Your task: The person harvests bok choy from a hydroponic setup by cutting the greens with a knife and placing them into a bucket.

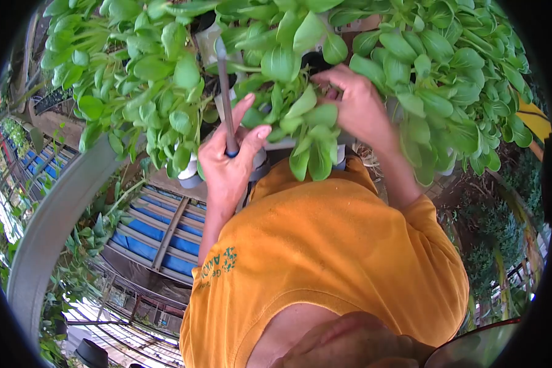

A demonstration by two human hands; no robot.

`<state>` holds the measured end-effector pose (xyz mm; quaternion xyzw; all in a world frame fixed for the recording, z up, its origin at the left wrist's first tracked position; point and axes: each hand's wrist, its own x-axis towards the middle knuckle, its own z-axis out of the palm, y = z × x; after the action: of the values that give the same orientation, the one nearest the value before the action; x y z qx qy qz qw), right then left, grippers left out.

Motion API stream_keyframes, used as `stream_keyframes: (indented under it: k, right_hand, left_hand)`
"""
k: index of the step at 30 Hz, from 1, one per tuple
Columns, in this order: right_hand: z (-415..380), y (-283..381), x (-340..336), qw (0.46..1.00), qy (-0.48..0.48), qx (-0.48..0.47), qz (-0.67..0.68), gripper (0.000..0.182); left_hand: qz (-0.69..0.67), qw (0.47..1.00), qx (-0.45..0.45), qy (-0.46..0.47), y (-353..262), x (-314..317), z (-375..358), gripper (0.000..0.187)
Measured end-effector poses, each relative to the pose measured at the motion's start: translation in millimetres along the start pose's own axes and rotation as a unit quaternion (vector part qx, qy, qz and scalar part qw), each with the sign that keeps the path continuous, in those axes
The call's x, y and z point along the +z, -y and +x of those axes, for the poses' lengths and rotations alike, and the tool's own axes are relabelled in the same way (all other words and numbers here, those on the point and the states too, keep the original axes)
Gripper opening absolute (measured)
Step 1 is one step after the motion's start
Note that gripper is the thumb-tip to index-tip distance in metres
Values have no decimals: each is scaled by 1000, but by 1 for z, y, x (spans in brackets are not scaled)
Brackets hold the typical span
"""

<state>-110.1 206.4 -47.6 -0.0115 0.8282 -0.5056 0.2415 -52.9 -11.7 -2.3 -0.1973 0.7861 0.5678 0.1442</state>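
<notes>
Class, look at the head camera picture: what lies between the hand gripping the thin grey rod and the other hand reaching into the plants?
In the head view, a cluster of green leafy plants fills the gap between the left hand, closed round the thin grey rod, and the right hand.

Greenhouse farm (leafy greens [288,61], pipes [61,208])

Grey slim tool [224,92], likely knife or rod, standing near upright, blue-tipped lower end sitting in left hand [227,162]. Leafy green plant [303,126] hanging dense among neighbours, right hand [359,107] gripping its leaves.
</notes>
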Motion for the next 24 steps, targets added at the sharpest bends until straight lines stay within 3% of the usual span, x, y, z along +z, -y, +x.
stream_keyframes:
  k: [2,5,8,9,12,13,17,20,23,24]
  right_hand:
    - [0,2,0,1000,4,0,-18,35]
    - [0,0,-1,997,18,-35,-59,34]
    - [-3,1,2,995,16,-49,-87,36]
    - [-3,-2,3,994,2,-70,-86,35]
    - [-4,-6,-1,998,7,-52,-38,33]
    - [-5,-8,-2,997,2,-62,-38,32]
    - [-7,-5,-4,998,2,-69,3,32]
    - [-1,-2,-2,998,-1,-48,37,20]
    - [12,-2,4,998,-58,-21,5,19]
    - [17,2,3,999,-28,-11,-39,21]
  left_hand:
    - [33,998,38,-27,-8,-2,4,50]
    - [175,966,183,-56,-17,-5,12,64]
    - [186,969,161,-33,-42,9,18,75]
    - [180,975,131,-23,-45,15,18,59]
    - [194,960,200,-32,-18,16,29,39]
    - [180,968,165,-50,-17,17,29,23]
    - [128,983,103,-86,-6,15,28,17]
    - [116,986,77,-87,-6,16,27,17]
    - [80,993,63,-60,-5,14,26,16]
    - [75,993,73,-61,-4,14,27,17]
